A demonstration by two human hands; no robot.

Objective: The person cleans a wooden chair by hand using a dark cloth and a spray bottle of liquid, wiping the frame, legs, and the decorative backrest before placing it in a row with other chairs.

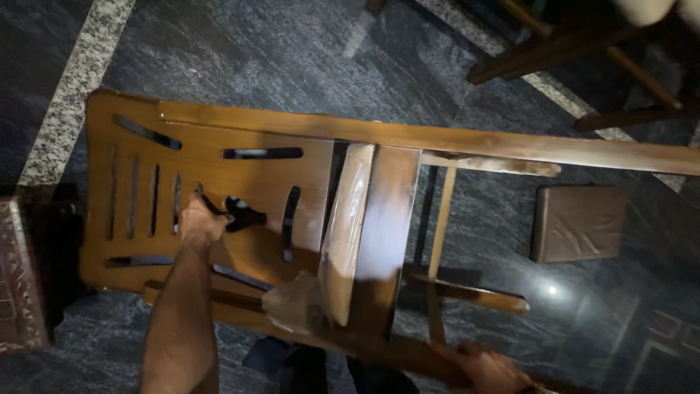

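Note:
A wooden chair [255, 182] lies on its side on the dark stone floor, its slotted backrest at the left and its legs pointing right. My left hand [198, 222] grips the backrest through one of its cut-out slots. My right hand [492, 368] holds the chair's lower side rail [408, 354] near the bottom edge of the view. The padded seat [348, 226] shows edge-on in the middle, with a loose scrap of wrapping below it.
A brown square cushion [578, 222] lies on the floor to the right. Legs of other wooden furniture [576, 51] stand at the top right. A carved dark piece [18, 277] sits at the left edge. A pale granite strip [73, 87] runs through the floor.

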